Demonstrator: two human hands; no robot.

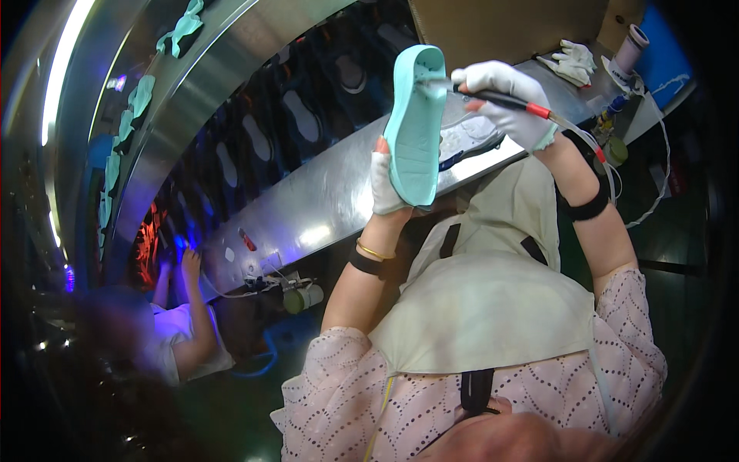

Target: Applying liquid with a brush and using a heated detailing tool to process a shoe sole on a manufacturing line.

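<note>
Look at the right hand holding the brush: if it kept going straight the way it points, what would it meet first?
The right hand points its brush leftward at the mint sole, held up by the left hand. It would probably meet the sole's upper edge first; the tip looks already there.

Single head cam, fisheye, looking down, close over hands

Matt rubber, white cloth and glossy steel

The mint shoe sole (416, 123) looked like smooth, matt rubber or foam; both the left hand (385, 185) and the right hand (504, 96) wore white knit cloth gloves. The tabletop (308, 208) was brushed metal with a glossy sheen, and the apron (485, 308) was plain, matt cream cloth.
</note>
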